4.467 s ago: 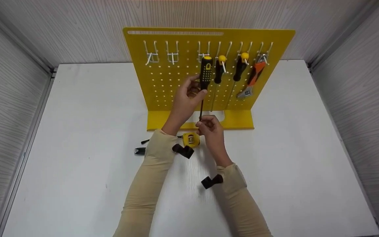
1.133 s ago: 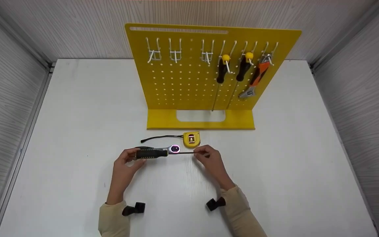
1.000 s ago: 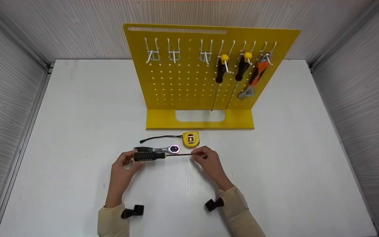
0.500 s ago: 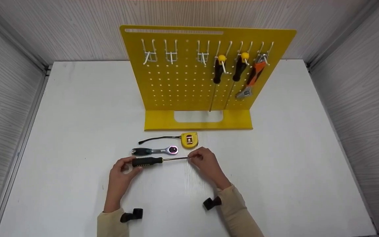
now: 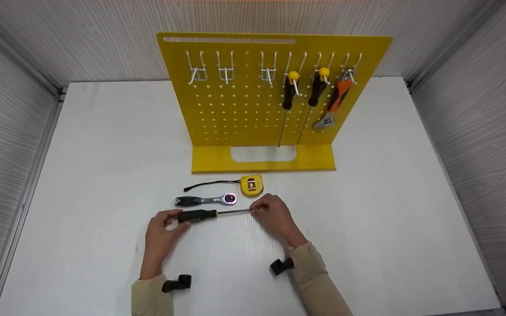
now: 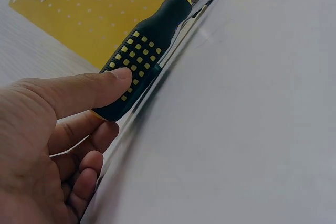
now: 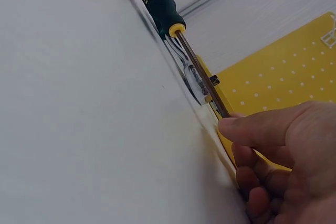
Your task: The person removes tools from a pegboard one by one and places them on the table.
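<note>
A screwdriver (image 5: 196, 215) with a black, yellow-dotted handle is level, low over the white table, its shaft pointing right. Whether it touches the tabletop I cannot tell. My left hand (image 5: 160, 237) pinches the handle's end between thumb and fingers; in the left wrist view the thumb presses on the dotted grip (image 6: 137, 59). At the other end my right hand (image 5: 277, 218) pinches the shaft (image 7: 202, 74) near its tip, which the fingers hide. Just behind the screwdriver lies a ratchet wrench (image 5: 207, 200), and beyond that a yellow tape measure (image 5: 251, 185) with a black strap.
Behind the tools stands a yellow pegboard (image 5: 235, 114) on a flat foot. Two screwdrivers, one here (image 5: 289, 93), and an orange-handled adjustable wrench (image 5: 337, 96) hang on its right side. Three white hooks, one here (image 5: 225, 75), hold nothing. Grey panels enclose the table.
Both hands brought the screwdriver from upright before the pegboard down to level at the table. Over the last second it shifted slightly towards me, uncovering the ratchet wrench.
</note>
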A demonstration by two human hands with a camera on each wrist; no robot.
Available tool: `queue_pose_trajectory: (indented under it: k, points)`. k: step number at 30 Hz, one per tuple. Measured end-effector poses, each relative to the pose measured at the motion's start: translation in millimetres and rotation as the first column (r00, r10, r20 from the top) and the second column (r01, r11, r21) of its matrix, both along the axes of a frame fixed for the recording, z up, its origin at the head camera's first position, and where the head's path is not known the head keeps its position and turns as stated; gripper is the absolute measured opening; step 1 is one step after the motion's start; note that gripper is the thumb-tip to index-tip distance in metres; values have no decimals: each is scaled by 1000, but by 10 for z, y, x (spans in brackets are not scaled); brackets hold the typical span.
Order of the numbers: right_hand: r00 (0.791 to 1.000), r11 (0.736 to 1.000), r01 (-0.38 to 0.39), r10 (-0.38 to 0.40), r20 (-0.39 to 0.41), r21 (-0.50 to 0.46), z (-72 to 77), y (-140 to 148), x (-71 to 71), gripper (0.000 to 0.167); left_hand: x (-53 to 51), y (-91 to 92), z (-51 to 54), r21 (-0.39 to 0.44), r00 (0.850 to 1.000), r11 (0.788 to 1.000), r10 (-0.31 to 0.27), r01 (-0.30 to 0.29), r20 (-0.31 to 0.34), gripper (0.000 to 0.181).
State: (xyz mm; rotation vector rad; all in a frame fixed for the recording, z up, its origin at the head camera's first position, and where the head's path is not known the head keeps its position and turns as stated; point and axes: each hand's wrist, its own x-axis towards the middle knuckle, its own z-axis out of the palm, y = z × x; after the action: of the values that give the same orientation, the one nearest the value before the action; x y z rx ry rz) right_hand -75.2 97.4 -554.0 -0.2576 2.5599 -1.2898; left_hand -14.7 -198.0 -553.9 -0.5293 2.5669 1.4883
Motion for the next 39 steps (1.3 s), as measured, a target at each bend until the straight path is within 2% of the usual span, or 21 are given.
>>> queue_pose_trajectory:
  k: [9,17,22,30,35,39]
  points:
    - [999,993,30,-26,-40,117,31,-48,-17,12,-59,-10,15,-61,1000,998,-17,18,11,42]
    - [999,991,38,-34,-34,125,58,-46,-1,12,-69,-6,39,-88,999,996,-26,29,37,42]
    - [999,991,37,-34,-26,125,60,-38,1,14,-59,2,40,-67,999,997,-22,23,28,44]
    - [997,988,4,7,-73,154,12,-10,-6,13,-46,-32,-13,31,1000,1000,-3,3,-2,45]
    - [999,994,-7,10,-31,112,-18,11,-15,11,-18,-44,-2,56,1000,998,11,-11,7,45]
    - [999,999,-1,0,37,34,-30,54,-19,12,20,-47,26,81,999,996,29,-32,32,46]
